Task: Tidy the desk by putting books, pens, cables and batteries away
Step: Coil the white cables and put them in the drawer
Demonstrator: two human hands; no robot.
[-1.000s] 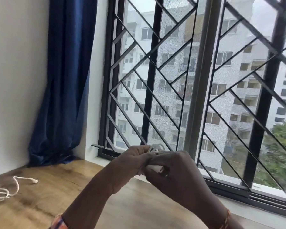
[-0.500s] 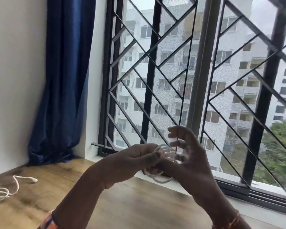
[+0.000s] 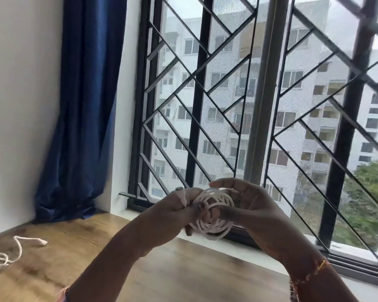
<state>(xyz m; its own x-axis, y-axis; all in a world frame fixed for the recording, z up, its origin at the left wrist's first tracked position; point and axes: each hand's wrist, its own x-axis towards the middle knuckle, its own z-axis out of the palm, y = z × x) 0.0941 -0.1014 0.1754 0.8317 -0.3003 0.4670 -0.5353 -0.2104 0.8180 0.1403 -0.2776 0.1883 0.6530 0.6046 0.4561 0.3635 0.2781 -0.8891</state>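
Note:
A white cable (image 3: 214, 214) wound into a round coil is held up in front of the window, above the wooden desk (image 3: 172, 271). My left hand (image 3: 172, 214) grips the coil's left side with curled fingers. My right hand (image 3: 251, 210) holds the coil's right side, its fingers curved over the top of the loops. A second white cable (image 3: 7, 253) lies loose and tangled on the desk at the far left, with one plug end pointing right.
A barred window (image 3: 260, 118) runs along the back of the desk, with its sill (image 3: 347, 253) just behind my hands. A blue curtain (image 3: 83, 110) hangs in the left corner against a white wall (image 3: 20, 105).
My right hand went from closed over the cable to spread fingers, and now curves over the coil again. The coil's loops have come into plain view. Both hands stay raised in the same place.

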